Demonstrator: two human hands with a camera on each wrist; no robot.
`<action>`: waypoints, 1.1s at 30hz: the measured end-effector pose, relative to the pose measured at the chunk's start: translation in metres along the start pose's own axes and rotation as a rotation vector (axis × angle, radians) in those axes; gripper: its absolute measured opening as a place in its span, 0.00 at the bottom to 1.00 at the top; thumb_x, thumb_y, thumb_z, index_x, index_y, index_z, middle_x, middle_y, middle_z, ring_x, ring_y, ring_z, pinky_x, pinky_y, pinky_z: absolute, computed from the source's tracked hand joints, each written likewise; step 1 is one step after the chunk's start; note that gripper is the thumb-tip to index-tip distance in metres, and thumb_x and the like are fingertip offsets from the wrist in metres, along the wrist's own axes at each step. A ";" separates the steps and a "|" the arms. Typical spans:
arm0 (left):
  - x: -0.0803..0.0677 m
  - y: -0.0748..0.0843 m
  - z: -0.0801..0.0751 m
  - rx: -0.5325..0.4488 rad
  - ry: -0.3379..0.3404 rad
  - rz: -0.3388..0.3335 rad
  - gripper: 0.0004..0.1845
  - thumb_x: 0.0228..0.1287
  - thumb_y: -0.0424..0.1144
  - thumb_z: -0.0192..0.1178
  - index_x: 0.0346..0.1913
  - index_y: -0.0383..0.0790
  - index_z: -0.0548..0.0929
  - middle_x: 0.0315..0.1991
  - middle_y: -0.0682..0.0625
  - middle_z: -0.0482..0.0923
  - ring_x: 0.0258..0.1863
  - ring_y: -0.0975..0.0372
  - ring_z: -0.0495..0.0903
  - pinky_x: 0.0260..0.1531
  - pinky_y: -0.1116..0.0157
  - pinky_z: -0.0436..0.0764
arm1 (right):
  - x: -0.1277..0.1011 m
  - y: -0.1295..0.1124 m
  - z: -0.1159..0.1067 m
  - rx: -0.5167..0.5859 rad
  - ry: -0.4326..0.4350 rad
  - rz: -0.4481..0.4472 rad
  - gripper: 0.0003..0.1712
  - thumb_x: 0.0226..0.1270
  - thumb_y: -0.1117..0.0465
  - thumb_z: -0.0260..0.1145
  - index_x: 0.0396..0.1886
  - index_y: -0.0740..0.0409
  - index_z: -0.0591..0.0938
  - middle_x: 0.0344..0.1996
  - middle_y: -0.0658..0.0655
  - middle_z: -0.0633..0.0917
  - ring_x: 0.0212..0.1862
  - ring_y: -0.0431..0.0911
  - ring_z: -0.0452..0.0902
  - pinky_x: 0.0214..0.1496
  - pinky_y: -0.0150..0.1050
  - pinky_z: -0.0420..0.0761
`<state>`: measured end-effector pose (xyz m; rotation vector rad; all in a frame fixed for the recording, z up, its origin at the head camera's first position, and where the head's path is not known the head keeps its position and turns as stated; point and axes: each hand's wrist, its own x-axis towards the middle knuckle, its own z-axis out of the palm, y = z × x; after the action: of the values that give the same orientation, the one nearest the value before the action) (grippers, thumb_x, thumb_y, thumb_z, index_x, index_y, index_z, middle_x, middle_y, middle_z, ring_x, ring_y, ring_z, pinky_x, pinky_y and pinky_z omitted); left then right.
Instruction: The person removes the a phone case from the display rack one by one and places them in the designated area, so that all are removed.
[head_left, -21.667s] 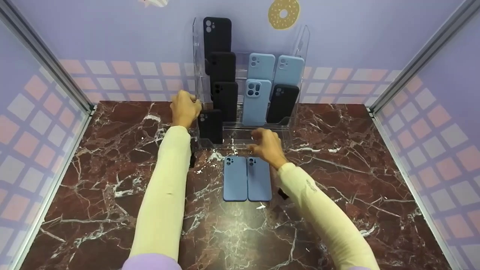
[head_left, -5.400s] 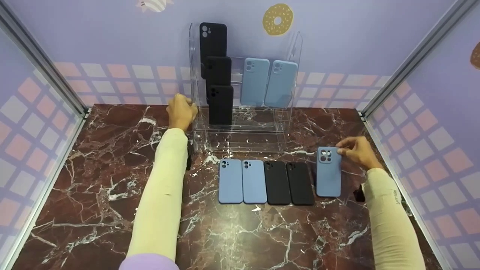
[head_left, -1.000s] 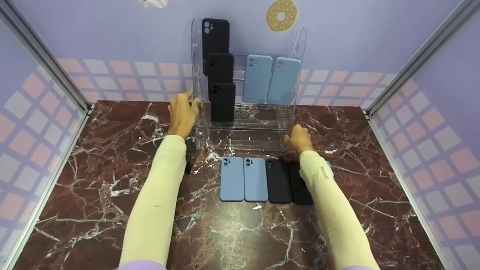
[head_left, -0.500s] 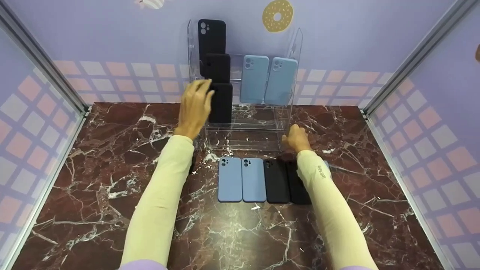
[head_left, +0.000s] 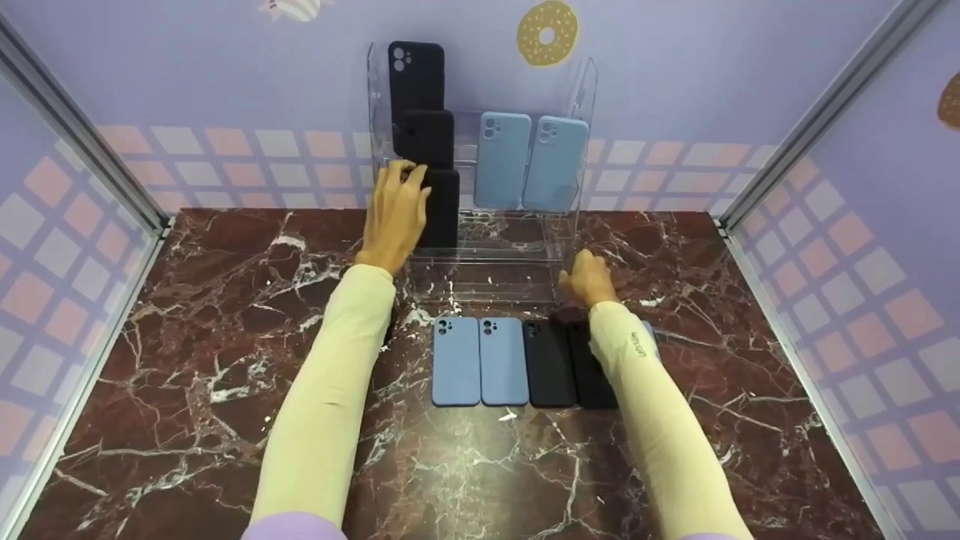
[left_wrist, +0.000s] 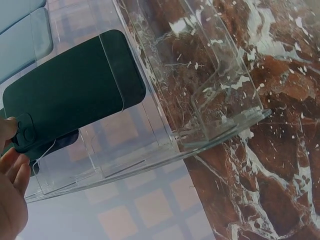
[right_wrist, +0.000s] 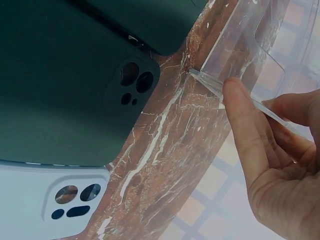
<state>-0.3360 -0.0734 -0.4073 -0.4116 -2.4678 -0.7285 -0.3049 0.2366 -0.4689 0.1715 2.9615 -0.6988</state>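
From the head view, the left hand reaches up to the lowest black phone case of three stacked in the left column of the clear acrylic stand, fingers extended and touching the case's upper left corner; whether they pinch it cannot be told here. The right hand grips the stand's front right corner where it meets the marble surface. Two blue cases lean in the stand's right side, and a row of cases, blue then black, lies flat in front. In the left wrist view, the fingertips lie against the camera-cutout end of the black case, relaxed rather than curled. In the right wrist view, the fingers curl onto the thin acrylic edge, beside a dark case lying flat. The case looks light, soft and matte, likely bendable; taking it by both long edges near the top seems soundest, while the stand appears rigid and slippery.
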 end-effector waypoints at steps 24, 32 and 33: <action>-0.006 -0.005 -0.032 -0.390 0.162 0.130 0.08 0.65 0.33 0.68 0.43 0.33 0.90 0.38 0.40 0.87 0.37 0.52 0.85 0.39 0.62 0.84 | 0.003 0.002 0.003 -0.041 -0.012 -0.003 0.23 0.68 0.60 0.60 0.50 0.79 0.75 0.51 0.80 0.80 0.58 0.72 0.75 0.63 0.62 0.73; -0.034 0.002 -0.062 -0.461 0.185 0.163 0.06 0.65 0.26 0.66 0.42 0.28 0.88 0.39 0.36 0.86 0.37 0.50 0.87 0.40 0.69 0.85 | 0.002 0.001 0.001 -0.037 -0.010 -0.010 0.22 0.67 0.61 0.61 0.49 0.79 0.75 0.50 0.80 0.80 0.58 0.72 0.75 0.63 0.62 0.73; -0.039 0.001 -0.065 -0.458 0.166 0.151 0.06 0.65 0.26 0.65 0.42 0.27 0.88 0.39 0.36 0.86 0.37 0.50 0.87 0.40 0.69 0.85 | 0.001 0.001 0.001 -0.035 -0.008 -0.010 0.22 0.67 0.61 0.61 0.49 0.78 0.75 0.50 0.79 0.80 0.58 0.72 0.75 0.63 0.62 0.73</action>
<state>-0.2774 -0.1149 -0.3826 -0.6673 -2.0787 -1.2125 -0.3062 0.2370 -0.4702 0.1514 2.9667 -0.6462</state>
